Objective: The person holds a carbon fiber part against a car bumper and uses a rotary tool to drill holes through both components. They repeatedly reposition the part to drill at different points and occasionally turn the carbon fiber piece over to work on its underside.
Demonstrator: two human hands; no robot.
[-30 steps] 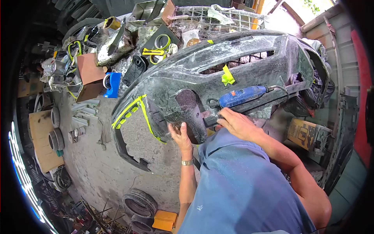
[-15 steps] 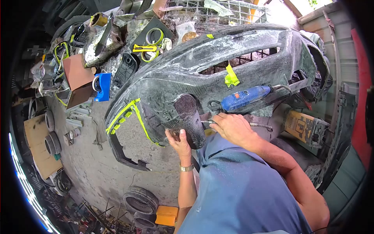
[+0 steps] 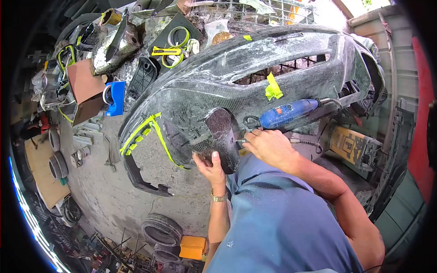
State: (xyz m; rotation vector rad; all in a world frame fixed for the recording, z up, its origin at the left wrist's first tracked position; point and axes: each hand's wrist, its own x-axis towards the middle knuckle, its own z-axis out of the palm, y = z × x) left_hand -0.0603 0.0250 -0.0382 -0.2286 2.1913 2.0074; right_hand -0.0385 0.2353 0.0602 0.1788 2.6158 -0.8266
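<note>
A dusty dark bumper-shaped panel (image 3: 191, 95) with a woven pattern spans the middle of the view. My left hand (image 3: 212, 170) grips the lower edge of a curved woven piece (image 3: 223, 141), thumb up, fingers partly behind it. From the right, my right hand (image 3: 268, 145) is closed around a thin rotary handpiece, whose metal tip (image 3: 240, 140) touches or nearly touches that piece's side. A flexible shaft (image 3: 307, 142) trails from the handpiece. The blue power tool (image 3: 289, 113) lies on the panel above my right hand. Yellow-green tape (image 3: 157, 132) marks the panel's left end.
Tape rolls (image 3: 178, 36), a yellow cutter (image 3: 166, 51) and a blue tape dispenser (image 3: 117, 98) lie beyond the panel at upper left. Tires (image 3: 161, 230) and an orange block (image 3: 192, 247) are on the floor below. A cardboard box (image 3: 348, 144) stands at right.
The camera view has shifted slightly, moving the panel's left end and the background a little left. Both hands keep their holds, with the tip still at the curved piece. A red shape now shows at far left.
</note>
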